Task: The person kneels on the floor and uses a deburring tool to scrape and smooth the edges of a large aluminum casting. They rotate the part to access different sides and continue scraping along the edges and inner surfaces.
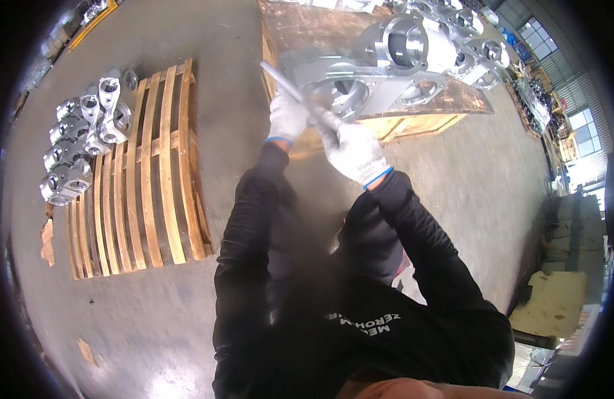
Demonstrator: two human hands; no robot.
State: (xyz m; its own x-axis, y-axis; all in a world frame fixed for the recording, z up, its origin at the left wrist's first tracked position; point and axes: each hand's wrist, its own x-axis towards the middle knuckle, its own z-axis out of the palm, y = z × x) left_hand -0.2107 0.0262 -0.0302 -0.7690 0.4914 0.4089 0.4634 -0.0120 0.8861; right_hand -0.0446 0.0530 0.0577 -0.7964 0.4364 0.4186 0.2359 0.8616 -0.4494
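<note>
Head view: a long, thin grey bar (287, 83) is held at a slant above the near left corner of the bench, its far end pointing up and to the left and its near end running into the right hand (355, 151). The fingers of that hand are closed around it. The left hand (288, 118) is just beside the bar, partly behind it; its fingers are hidden and blurred, so whether it grips anything cannot be told. Both hands wear white knit gloves with blue cuffs.

Just beyond them, a large silver metal casting (385, 88) with round openings lies on the bench (306, 21), which has a brown top and paler wooden sides. More silver castings (461, 23) crowd the far part of that top.

Black sleeves (255, 213) reach in from the lower edge, above dark trousers (373, 243). To the left, a slatted wooden pallet (164, 146) lies on the grey floor (230, 73), with a cluster of smaller silver parts (109, 103) along its left side. Scraps of cardboard (48, 243) lie near it. Far to the right are a pale yellowish panel (553, 302) and bright windows (585, 132).
</note>
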